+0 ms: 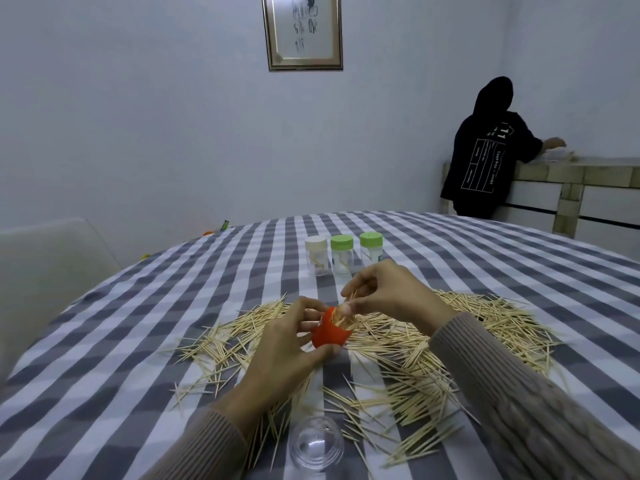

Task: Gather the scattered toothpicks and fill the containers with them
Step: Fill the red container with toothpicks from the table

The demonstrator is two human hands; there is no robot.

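Meanwhile left grip (280,344) holds red container (330,332); right grip (384,292) pinches toothpicks (349,299).

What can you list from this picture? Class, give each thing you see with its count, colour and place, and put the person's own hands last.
Toothpicks: too many to count, pale wood, scattered over the middle of the table.
Red cup: one, red, held above the pile, toothpicks standing in it.
Capped jars: three, clear, in a row behind the pile; one white cap, two green caps.
Clear dome: one, see-through, near table edge.
Tablecloth: one, grey and white checks, covering the table.
Chair: one, off-white, at left.
Framed picture: one, on the back wall.
Other person: one, black hooded top, at a counter, right.
Left hand: holds the red cup.
Right hand: pinches toothpicks over the cup.
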